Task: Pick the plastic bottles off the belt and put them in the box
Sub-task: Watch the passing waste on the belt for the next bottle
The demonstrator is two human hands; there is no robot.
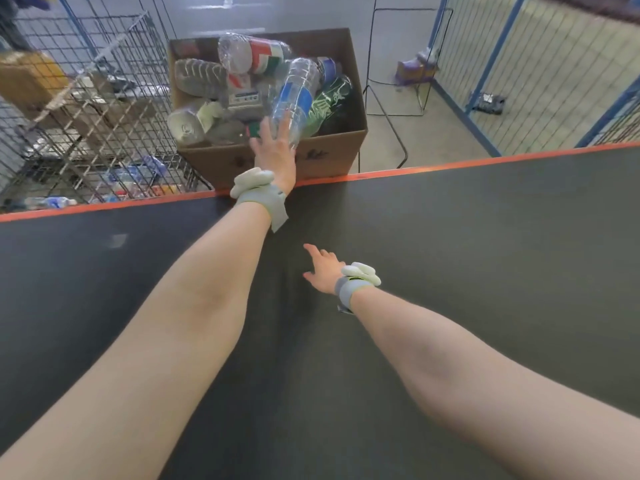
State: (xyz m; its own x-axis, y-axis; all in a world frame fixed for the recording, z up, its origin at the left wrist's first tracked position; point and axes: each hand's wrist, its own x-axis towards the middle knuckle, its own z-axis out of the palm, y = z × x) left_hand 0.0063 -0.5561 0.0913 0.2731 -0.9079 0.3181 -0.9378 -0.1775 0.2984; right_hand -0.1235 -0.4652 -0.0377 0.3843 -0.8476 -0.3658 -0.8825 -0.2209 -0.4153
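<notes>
Two bare arms are stretched over the dark belt [450, 237]: the right hand [323, 273], nearer, is held slack and spread above it, gripping nothing. Farther out, the left hand [275, 148] is laid with straight fingers against the blue-labelled bottle [296, 93], tilted over the cardboard box [332, 154] rim. The bottle is probably best nudged fully inward, since the heaped box could let it roll back.
</notes>
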